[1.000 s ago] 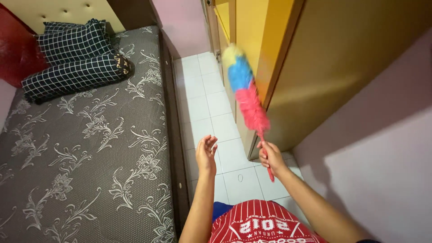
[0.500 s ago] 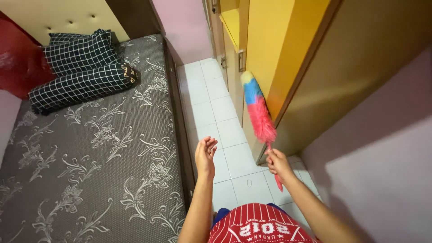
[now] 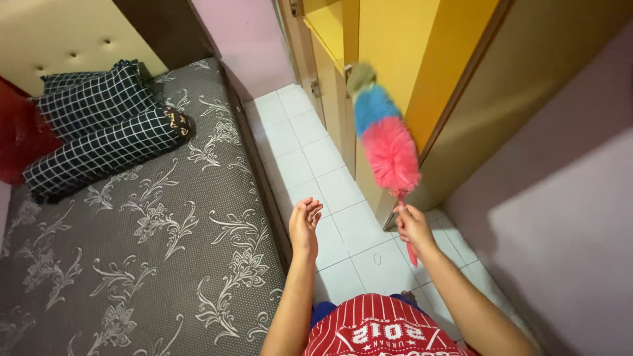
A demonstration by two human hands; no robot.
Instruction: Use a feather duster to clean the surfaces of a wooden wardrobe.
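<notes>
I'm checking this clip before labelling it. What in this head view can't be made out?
- Feather duster: its tip is motion-blurred.
- Duster handle: the middle is hidden inside the right hand.
- Wardrobe: its top is cut off by the frame edge.
- Left hand: empty, palm turned away.

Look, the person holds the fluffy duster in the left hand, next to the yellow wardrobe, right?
Not quite. In the head view the right hand holds the fluffy duster next to the yellow wardrobe. The left hand is open and holds nothing.
</notes>
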